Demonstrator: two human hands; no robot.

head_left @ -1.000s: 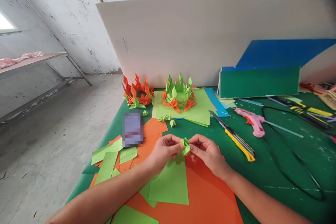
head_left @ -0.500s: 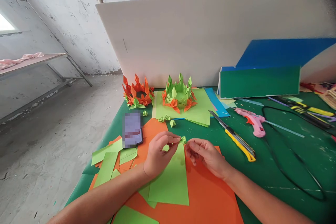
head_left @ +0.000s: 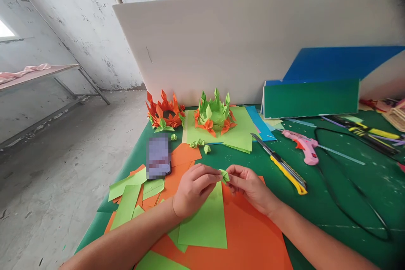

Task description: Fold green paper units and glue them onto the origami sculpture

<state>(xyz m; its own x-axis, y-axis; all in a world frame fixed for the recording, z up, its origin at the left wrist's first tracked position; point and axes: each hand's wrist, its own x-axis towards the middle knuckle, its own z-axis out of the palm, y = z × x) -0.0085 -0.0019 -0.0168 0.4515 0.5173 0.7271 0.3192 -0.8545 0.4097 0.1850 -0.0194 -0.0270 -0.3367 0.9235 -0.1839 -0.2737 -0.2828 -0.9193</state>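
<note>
Folded green paper [head_left: 225, 176] has shifted slightly toward five o'clock. Left hand [head_left: 196, 189] and right hand [head_left: 251, 186], fingers pinched nearly closed, hold it between them. Squeezing hard could crush folds; reaching toward two o'clock risks the knife [head_left: 283, 167].

Rough craft workshop: flaking walls [head_left: 69, 12], bare concrete floor [head_left: 123, 124], green bench [head_left: 240, 158] with paper crowns [head_left: 209, 112] at its far edge, glue gun [head_left: 306, 145], cutter [head_left: 285, 173].

Fingers [head_left: 210, 177] partly hide the folded lime-green paper piece [head_left: 225, 176]. Pixelation blurs what seems a dark rectangular phone [head_left: 159, 157]. The bottom edge crops the large orange paper sheet [head_left: 253, 232]; the left edge, crumpled pink cloth [head_left: 27, 71].
</note>
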